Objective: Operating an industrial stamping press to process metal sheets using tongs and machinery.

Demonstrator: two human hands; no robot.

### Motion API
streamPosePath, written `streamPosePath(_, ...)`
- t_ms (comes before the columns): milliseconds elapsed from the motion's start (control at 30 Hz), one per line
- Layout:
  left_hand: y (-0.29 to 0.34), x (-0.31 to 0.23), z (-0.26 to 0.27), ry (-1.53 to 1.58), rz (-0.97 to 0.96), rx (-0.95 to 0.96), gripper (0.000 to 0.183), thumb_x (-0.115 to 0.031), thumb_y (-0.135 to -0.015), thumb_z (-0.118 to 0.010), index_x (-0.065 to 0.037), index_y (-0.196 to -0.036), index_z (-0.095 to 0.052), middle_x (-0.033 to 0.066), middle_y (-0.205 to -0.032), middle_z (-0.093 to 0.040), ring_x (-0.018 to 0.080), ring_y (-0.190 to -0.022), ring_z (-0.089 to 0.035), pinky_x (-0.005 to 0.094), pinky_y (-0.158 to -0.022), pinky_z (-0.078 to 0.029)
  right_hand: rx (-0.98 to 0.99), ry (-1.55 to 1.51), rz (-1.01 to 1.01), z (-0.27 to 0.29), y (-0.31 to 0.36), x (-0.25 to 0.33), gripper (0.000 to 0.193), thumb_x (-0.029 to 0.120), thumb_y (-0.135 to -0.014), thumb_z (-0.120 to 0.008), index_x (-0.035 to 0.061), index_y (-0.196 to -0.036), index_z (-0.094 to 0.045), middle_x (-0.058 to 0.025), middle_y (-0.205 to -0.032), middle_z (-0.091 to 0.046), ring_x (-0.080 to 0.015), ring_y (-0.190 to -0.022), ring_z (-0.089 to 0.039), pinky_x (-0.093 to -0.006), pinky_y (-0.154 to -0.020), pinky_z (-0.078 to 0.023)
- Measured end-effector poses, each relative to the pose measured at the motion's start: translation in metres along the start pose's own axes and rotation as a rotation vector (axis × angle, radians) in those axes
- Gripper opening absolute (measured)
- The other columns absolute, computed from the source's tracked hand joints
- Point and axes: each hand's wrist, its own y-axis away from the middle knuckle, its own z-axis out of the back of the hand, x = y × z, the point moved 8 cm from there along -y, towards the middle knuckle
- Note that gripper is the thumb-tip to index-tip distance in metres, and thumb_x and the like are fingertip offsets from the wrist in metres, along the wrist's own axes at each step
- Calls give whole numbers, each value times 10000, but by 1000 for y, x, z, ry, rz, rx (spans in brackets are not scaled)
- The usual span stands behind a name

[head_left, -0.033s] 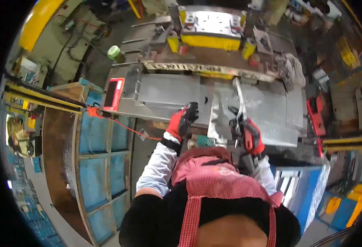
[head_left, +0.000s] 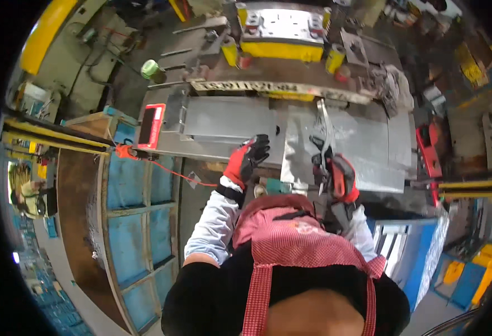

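Note:
My left hand (head_left: 249, 159), in a red and black glove, hovers at the near edge of the bench. Its fingers are apart with nothing in them, close to a flat grey metal plate (head_left: 229, 119). My right hand (head_left: 341, 178), gloved the same way, is closed around a long, curved, silvery metal tool (head_left: 326, 126) whose far end points away from me. Under that tool lies a shiny metal sheet (head_left: 360, 140). I cannot make out exactly what kind of tool it is.
Beyond the sheets stands a press die (head_left: 282, 51) with yellow parts. A red-framed box (head_left: 153, 126) sits on the bench's left, and a blue-panelled wooden crate (head_left: 127, 185) is beside it. A red tool (head_left: 428, 154) is at the right; crumpled cloth (head_left: 394, 89) lies behind.
The whole view has shifted slightly. The metal tool in my right hand looks slightly turned, showing a narrower side. My left hand stays nearly in place.

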Motion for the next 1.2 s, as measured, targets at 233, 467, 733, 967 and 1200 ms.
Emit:
streamPosePath(233, -6, -42, -99, -3, -181, 239, 523, -363, -905, -389, -22, -1297, -332, 162, -1244, -453, 258, -1113, -478, 371, -947, -371, 207, -106, -240, -14, -3, -32, 397, 258, -862, -433, 2, -1163, -412, -75, -773, -512, -142, -566, -455, -269, -521, -393)
streamPosePath(467, -19, -73, -96, 157, -230, 152, 385, -178, -879, -452, 1, -1218, -423, 172, -1037, -579, 251, -920, -588, 366, -847, -462, 79, 265, -273, 29, 6, -77, 286, 94, -861, -449, -40, -1112, -473, -141, -995, -571, -172, -820, -566, -284, -716, -460)
streamPosePath(733, 2, -53, -54, 160, -165, 176, 293, -233, -862, -515, -10, -1053, -519, 117, -947, -586, 264, -861, -590, 401, -788, -480, 277, 764, -217, 0, 6, -74, 341, 77, -825, -502, -28, -1146, -457, -128, -1042, -551, -164, -887, -546, -280, -766, -442)
streamPosePath(967, 13, -45, -16, 590, -126, 145, 420, -398, -860, -483, -58, -1099, -546, 72, -842, -614, 265, -833, -602, 434, -774, -489, 595, 976, -171, -30, 0, -80, 405, 61, -794, -549, -17, -1177, -442, -116, -1083, -533, -156, -945, -528, -277, -810, -426)
streamPosePath(1200, 43, -27, 34, 160, -197, -129, 564, -441, -910, -326, 2, -1253, -385, 155, -1126, -534, 246, -1013, -546, 393, -897, -432, -69, 730, 18, 56, -84, -50, 562, 137, -759, -610, 8, -1259, -389, -81, -1086, -533, -164, -948, -522, -292, -828, -416)
